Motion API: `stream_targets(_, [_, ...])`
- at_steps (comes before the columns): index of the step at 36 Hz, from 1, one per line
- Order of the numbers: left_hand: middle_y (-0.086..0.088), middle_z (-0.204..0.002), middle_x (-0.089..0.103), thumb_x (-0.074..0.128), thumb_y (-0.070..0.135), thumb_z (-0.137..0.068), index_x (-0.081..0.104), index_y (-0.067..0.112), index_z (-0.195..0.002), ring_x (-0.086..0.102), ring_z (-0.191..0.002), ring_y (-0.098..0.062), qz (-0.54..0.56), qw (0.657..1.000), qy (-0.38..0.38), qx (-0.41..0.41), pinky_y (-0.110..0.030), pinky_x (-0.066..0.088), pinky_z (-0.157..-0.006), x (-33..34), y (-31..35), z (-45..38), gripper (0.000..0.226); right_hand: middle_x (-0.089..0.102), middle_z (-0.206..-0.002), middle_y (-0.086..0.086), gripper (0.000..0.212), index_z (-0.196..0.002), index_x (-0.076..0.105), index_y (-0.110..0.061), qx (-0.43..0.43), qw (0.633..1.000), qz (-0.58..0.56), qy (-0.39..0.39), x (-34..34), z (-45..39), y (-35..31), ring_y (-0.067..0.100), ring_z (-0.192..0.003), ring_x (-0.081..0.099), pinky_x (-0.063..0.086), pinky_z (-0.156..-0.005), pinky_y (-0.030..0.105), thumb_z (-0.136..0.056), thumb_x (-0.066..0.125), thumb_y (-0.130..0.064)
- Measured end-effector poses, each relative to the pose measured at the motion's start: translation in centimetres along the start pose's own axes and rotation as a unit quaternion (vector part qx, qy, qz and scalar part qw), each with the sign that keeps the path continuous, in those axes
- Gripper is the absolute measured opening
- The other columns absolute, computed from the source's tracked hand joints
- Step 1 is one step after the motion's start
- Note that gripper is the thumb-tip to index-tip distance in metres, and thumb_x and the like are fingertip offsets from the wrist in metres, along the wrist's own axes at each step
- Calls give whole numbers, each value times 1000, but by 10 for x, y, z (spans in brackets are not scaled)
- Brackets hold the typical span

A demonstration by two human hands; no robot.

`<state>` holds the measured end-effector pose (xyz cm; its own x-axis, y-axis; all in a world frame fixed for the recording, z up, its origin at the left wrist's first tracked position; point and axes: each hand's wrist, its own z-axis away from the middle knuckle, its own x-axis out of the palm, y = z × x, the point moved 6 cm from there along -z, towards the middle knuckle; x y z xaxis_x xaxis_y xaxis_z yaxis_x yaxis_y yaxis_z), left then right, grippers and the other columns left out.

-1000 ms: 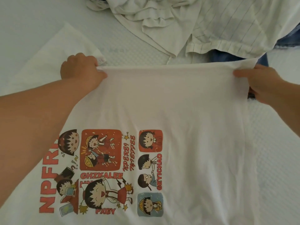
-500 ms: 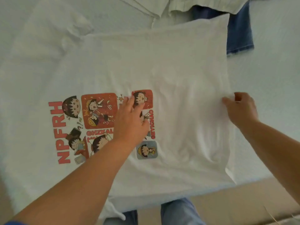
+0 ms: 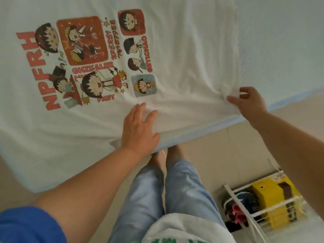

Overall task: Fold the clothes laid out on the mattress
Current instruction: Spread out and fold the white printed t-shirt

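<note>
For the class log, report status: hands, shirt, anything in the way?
Left hand flat, pressing the white printed T-shirt near the mattress edge. Right hand has a pinch grip on the shirt's corner. Shirt spread print-up, unfolded. Nothing in the way.

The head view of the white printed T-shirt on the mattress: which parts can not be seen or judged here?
- White cartoon-print T-shirt: collar and sleeves are cut off by the head view's top and left edges.
- Shirt corner: right hand pinches it and covers it.
- Shirt hem: left hand lies flat over part of it.
- Other clothes: outside the frame.
- White wire rack contents: blurred, behind the right forearm.
</note>
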<state>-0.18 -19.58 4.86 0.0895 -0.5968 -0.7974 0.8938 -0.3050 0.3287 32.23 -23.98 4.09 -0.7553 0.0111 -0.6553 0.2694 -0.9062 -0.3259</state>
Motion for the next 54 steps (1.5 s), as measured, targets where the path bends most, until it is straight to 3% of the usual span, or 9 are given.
stream_targets(9, [-15, -146, 29, 68, 28, -77, 47, 17, -134, 23, -135, -33, 7, 998, 10, -62, -42, 22, -109, 30, -17, 32, 62, 57, -97, -3, 42, -109, 60, -20, -26, 998, 53, 9, 10, 17, 23, 13, -78, 54, 37, -61, 22, -78, 70, -45])
stream_targets(12, [-14, -147, 29, 67, 26, -78, 47, 19, -135, 23, -136, -32, 3, 998, 22, -60, -43, 22, -109, 37, -21, 32, 60, 52, -74, -7, 19, -89, 57, -22, -34, 995, 89, 0, 8, 13, 32, 10, -64, 48, 34, -53, 23, -84, 64, -39])
stream_targets(18, [-18, -129, 49, 72, 20, -73, 60, 13, -121, 41, -120, -38, 1, 991, 110, -71, -45, 30, -99, 31, -34, 23, 50, 53, -67, -1, 15, -74, 57, -16, 57, 964, -259, -26, -5, 12, 54, 10, -52, 49, 36, -48, 21, -88, 62, -21])
stream_targets(22, [-17, -122, 52, 72, 21, -71, 62, 14, -115, 42, -116, -37, -34, 977, 158, -142, -45, 29, -96, 22, -61, 32, 46, 61, -57, -5, 11, -75, 61, -13, 28, 936, -349, -31, -12, 13, 58, 9, -43, 53, 37, -40, 19, -85, 60, -10])
stream_targets(28, [-20, -114, 52, 65, 13, -76, 63, 10, -112, 44, -110, -39, -57, 955, 195, -218, -45, 32, -92, 7, -84, 52, 36, 57, -69, 1, 20, -73, 57, -15, 12, 976, -199, -85, 2, 8, 73, 4, -40, 55, 44, -55, 25, -86, 66, -26])
stream_targets(39, [-26, -102, 52, 60, -7, -72, 63, 1, -97, 53, -86, -44, 5, 942, 275, -193, -45, 45, -63, -8, -98, 100, 27, 61, -75, 1, 12, -80, 60, -20, -25, 991, -112, -67, 2, 12, 80, 13, -69, 59, 49, -74, 33, -86, 65, -29])
stream_targets(42, [-23, -91, 54, 60, -8, -71, 64, 0, -86, 54, -78, -41, -2, 952, 237, -196, -39, 39, -58, 1, -104, 111, 17, 62, -78, 2, 16, -88, 64, -23, -22, 996, -14, -87, 7, 16, 88, 22, -78, 57, 48, -78, 40, -83, 67, -38])
stream_targets(46, [-20, -89, 57, 58, -8, -74, 70, 2, -88, 53, -85, -37, -11, 971, 147, -187, -40, 40, -63, 15, -112, 102, 21, 61, -71, 4, 21, -69, 61, -24, -20, 994, 75, -78, 12, 18, 86, 27, -77, 57, 49, -82, 45, -82, 66, -39])
stream_targets(54, [-20, -73, 52, 68, -10, -71, 74, 4, -95, 52, -68, -38, 14, 979, 174, -105, -38, 41, -58, 2, -111, 104, 28, 57, -72, 0, 25, -71, 61, -22, -44, 998, 30, -39, 11, 13, 50, 23, -75, 53, 44, -75, 39, -76, 68, -46])
